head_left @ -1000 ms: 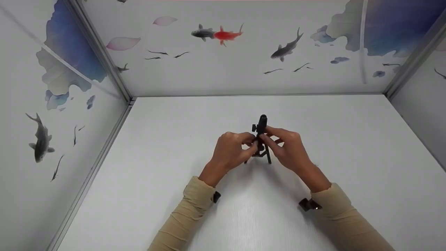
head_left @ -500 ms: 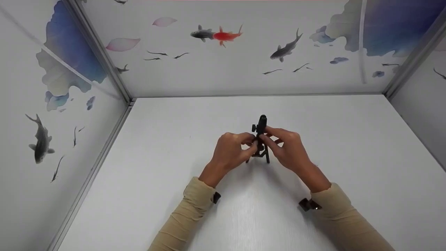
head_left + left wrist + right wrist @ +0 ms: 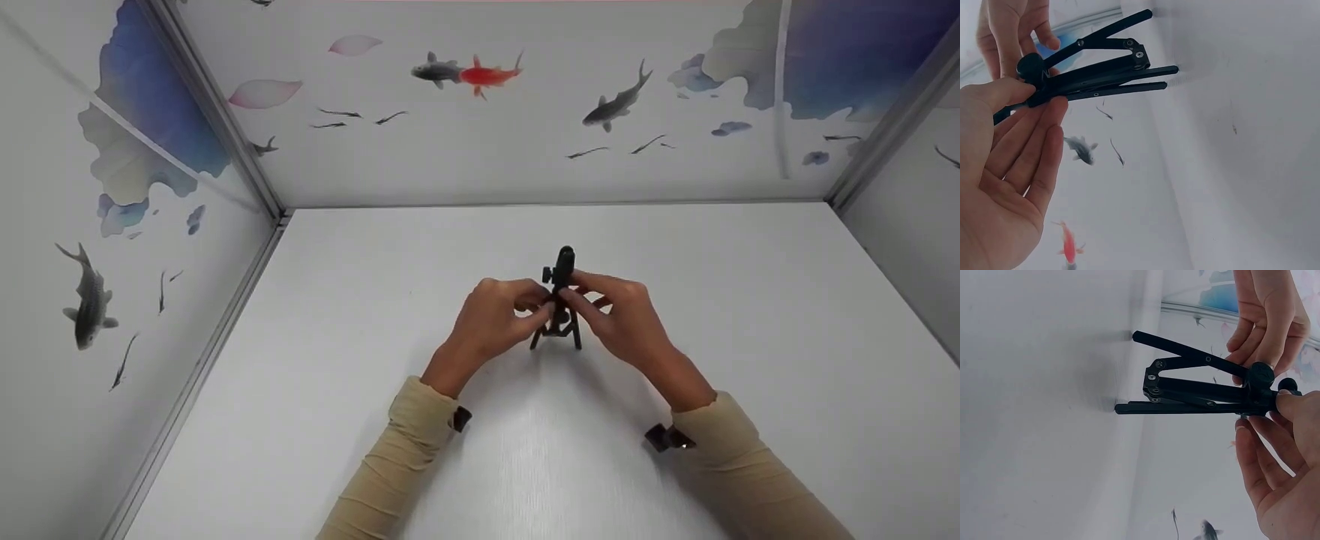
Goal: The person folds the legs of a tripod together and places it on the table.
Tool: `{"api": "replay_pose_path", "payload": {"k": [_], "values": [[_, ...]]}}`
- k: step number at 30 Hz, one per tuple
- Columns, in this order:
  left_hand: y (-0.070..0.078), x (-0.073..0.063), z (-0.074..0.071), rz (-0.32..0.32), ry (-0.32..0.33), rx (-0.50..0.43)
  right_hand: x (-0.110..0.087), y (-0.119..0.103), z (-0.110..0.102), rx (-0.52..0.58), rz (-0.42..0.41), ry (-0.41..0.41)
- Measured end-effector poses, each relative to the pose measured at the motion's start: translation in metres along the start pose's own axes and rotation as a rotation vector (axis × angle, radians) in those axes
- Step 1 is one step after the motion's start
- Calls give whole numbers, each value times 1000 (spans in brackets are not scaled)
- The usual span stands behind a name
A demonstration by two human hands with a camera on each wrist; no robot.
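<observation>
Because narrowly spread legs (image 3: 1179, 408) may tip easily, we hold the black mini tripod (image 3: 1095, 74) upright on the bench (image 3: 337, 337) from both sides, our left grip (image 3: 489, 319) pinching beside its round knob (image 3: 1030, 66), our right grip (image 3: 626, 319) pinching the neck (image 3: 1266, 400).

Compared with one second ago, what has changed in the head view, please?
The left hand has shifted slightly left and away from the body; more of the left leg of the black tripod shows below it. Nothing was newly gripped or released: that hand and the right hand still hold the tripod.
</observation>
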State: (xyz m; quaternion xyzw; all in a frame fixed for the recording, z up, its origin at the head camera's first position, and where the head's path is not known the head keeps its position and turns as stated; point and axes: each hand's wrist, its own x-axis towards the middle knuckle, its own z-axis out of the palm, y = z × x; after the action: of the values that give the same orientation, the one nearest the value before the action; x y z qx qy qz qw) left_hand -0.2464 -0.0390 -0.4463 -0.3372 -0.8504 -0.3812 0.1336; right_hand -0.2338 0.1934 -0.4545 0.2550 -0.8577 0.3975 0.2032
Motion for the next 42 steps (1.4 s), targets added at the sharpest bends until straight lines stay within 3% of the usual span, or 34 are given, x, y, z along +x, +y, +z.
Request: {"api": "replay_pose_path", "payload": {"k": [10, 21, 29, 36, 42], "values": [[0, 1, 0, -9, -57, 4, -1, 0, -1, 2, 12, 1], [1, 1, 9, 21, 20, -32, -3, -2, -3, 9, 1, 16], [0, 0, 5, 6, 16, -51, -1, -2, 1, 7, 9, 8], [-1, -1, -1, -49, -54, -102, 3, -2, -4, -11, 21, -79], [-9, -1, -1, -123, -187, -103, 1, -2, -13, -60, 102, -222]]}}
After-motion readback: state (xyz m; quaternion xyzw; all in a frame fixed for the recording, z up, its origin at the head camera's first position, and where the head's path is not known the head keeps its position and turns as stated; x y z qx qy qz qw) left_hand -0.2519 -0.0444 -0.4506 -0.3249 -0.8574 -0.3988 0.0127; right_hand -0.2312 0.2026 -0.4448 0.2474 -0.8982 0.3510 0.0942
